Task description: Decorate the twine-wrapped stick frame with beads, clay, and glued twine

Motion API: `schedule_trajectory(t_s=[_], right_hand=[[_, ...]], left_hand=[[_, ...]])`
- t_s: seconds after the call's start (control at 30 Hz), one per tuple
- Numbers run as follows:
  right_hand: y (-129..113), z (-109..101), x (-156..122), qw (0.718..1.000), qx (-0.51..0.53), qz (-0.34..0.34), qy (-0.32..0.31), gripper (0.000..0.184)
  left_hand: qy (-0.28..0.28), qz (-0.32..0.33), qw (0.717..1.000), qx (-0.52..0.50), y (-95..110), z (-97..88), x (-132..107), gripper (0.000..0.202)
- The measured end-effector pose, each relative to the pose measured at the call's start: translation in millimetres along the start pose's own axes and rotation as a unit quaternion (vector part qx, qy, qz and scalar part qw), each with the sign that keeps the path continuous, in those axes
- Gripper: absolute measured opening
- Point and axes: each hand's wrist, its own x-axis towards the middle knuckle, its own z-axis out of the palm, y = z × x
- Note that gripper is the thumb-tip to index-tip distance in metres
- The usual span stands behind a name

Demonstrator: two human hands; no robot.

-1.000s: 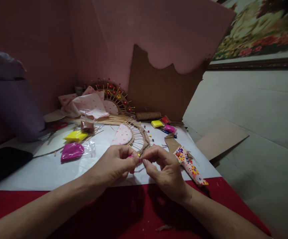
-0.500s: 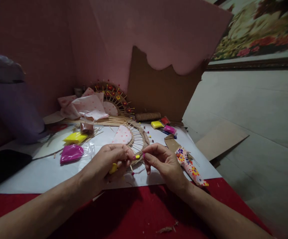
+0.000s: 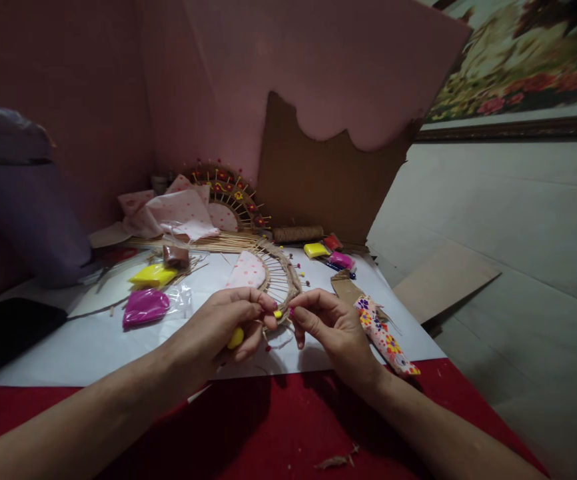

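Observation:
My left hand (image 3: 221,329) is curled at the near rim of a twine-and-stick fan (image 3: 277,277) with a pink dotted centre; a lump of yellow clay (image 3: 235,338) sits in its lower fingers. My right hand (image 3: 329,327) pinches a tiny pink clay ball (image 3: 292,311) at a stick tip, fingertips almost touching the left hand's. Small yellow and pink clay beads cap the fan's stick ends. Both hands hover over white paper (image 3: 93,343) on a red cloth (image 3: 278,420).
A finished fan (image 3: 228,193) leans against brown cardboard (image 3: 318,173) at the back. Pink clay in a bag (image 3: 145,306), yellow clay (image 3: 152,274), a twine spool (image 3: 298,233), a flowered handle (image 3: 386,340), pink dotted fabric (image 3: 178,210) and a dark phone (image 3: 8,330) lie around.
My hands drew slightly apart from a joint pinch; the yellow clay lump now shows in my left hand, and my right fingertips hold a pink bit by the stick tip.

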Motion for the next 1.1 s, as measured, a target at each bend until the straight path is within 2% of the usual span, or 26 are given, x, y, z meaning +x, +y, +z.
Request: schedule_trajectory(t_s=[0.23,0.4,0.67,0.8,0.93,1.1], right_hand=[[0.0,0.1,-1.0,1.0,-0.005,-0.007,-0.001,0.011],[-1.8,0.7,-1.3,1.0,-0.006,-0.01,0.009,0.011],[-4.1,1.1,-1.7,1.0,-0.014,-0.013,0.011,0.011],[-2.6,0.5,-1.6,1.0,-0.016,-0.02,0.01,0.01],[-2.1,0.5,-1.8,1.0,-0.017,-0.021,0.014,0.009],[-3.1,0.9,-2.2,1.0,-0.017,-0.017,0.015,0.01]], left_hand=[[-0.057,0.022,0.998,-0.01,-5.2,-5.2,1.6,0.019],[-0.043,0.006,0.999,0.004,-5.7,-5.4,1.9,0.032],[-0.045,0.042,0.998,-0.011,-6.9,-3.7,1.9,0.026],[-0.044,0.023,0.999,0.01,-3.6,-4.1,0.5,0.026],[-0.044,-0.011,0.999,-0.018,-2.0,-5.3,0.1,0.028],[-0.053,-0.003,0.998,-0.041,-2.9,-6.9,1.2,0.029]])
